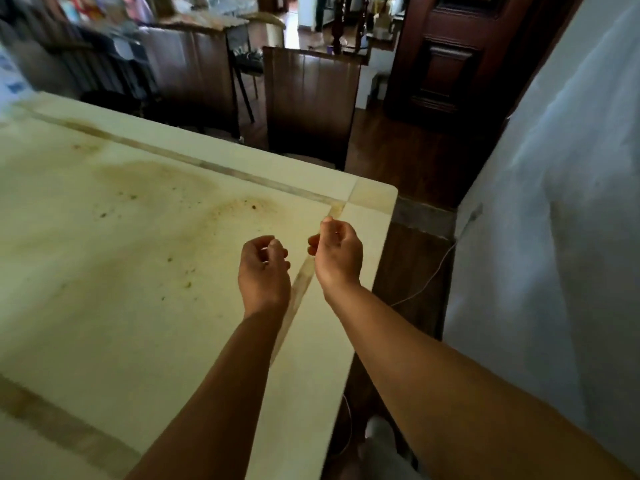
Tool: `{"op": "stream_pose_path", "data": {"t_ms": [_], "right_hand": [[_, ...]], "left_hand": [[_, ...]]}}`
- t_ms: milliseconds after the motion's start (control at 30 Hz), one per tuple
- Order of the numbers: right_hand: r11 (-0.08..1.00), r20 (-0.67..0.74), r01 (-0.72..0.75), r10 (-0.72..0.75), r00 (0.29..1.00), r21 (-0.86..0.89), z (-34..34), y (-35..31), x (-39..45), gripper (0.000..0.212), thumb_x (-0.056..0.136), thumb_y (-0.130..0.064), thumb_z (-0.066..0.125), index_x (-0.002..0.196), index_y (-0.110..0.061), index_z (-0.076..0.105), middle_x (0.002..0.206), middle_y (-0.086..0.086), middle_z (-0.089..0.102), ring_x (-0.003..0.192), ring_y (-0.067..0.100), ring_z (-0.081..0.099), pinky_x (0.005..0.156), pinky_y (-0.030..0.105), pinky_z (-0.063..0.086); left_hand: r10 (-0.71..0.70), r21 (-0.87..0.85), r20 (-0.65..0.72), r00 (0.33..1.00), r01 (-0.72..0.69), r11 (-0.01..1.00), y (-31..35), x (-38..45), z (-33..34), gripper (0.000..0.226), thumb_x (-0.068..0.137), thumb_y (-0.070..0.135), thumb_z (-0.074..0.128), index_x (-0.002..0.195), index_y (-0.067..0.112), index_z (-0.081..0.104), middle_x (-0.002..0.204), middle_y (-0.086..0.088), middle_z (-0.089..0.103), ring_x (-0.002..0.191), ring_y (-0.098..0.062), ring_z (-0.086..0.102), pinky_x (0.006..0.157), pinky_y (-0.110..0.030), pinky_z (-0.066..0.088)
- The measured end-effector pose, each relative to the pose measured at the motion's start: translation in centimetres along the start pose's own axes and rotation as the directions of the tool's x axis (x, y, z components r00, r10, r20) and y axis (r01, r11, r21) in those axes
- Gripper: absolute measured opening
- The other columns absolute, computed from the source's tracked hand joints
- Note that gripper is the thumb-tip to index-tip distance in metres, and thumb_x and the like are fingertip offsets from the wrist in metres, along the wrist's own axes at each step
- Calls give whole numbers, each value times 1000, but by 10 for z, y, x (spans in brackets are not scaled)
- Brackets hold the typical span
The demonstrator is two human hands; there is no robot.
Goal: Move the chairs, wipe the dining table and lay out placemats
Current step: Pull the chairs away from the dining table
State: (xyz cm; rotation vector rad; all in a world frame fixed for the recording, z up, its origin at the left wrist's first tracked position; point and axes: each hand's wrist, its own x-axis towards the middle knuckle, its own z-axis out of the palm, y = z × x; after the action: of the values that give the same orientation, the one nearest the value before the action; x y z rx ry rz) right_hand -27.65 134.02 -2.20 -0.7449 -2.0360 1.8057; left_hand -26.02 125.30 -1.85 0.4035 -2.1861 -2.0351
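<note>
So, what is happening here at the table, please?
A person stands at the corner of the dining table with both arms stretched over it. The left hand and right hand hover with loosely curled fingers and hold nothing. The tabletop shows brown stains and crumbs, with no cloth or placemats in view. One dark chair stands at the far edge.

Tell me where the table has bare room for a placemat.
The dining table lies bare left of the left hand, though stained and crumbed toward the far inlay strip. The right hand hovers over the narrow border near the corner. A chair stands against the far edge.
</note>
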Motion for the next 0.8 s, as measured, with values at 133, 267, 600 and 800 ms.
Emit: {"op": "stream_pose_path", "data": {"t_ms": [133, 267, 600, 800], "right_hand": [[999, 88, 45, -46, 995, 9, 26, 1, 42, 34, 96, -42, 40, 106, -15, 57, 88, 5, 69, 80, 18, 67, 77, 33, 54], [997, 217, 79, -80, 973, 12, 45, 6, 121, 34, 96, -40, 40, 109, -13, 56, 91, 8, 69, 83, 20, 67, 77, 31, 54], [994, 424, 109, -108, 899, 22, 41, -16, 308, 26, 96, -41, 40, 94, -19, 55, 72, -4, 64, 69, 10, 63, 65, 20, 49], [992, 433, 125, -127, 893, 33, 41, -36, 363, 21, 96, -41, 41, 86, -26, 53, 70, -8, 63, 66, 6, 62, 60, 20, 48]], "left_hand": [[-8, 16, -79, 997, 10, 1000, 0, 35, 25, 11, 95, 26, 44, 103, 23, 51, 94, -3, 66, 77, -13, 62, 75, -34, 53], [-32, 41, -187, 982, 41, 998, 0, 88, 78, 16, 95, 26, 44, 108, 20, 52, 97, -4, 65, 81, -15, 63, 78, -36, 54], [-114, 85, -343, 932, 152, 985, 21, 191, 227, 20, 95, 24, 45, 112, 16, 52, 96, -3, 65, 81, -14, 64, 73, -30, 54], [-87, 66, -299, 950, 112, 992, 36, 235, 272, 20, 96, 25, 42, 110, 16, 52, 95, -1, 64, 79, -12, 63, 67, -26, 52]]}}
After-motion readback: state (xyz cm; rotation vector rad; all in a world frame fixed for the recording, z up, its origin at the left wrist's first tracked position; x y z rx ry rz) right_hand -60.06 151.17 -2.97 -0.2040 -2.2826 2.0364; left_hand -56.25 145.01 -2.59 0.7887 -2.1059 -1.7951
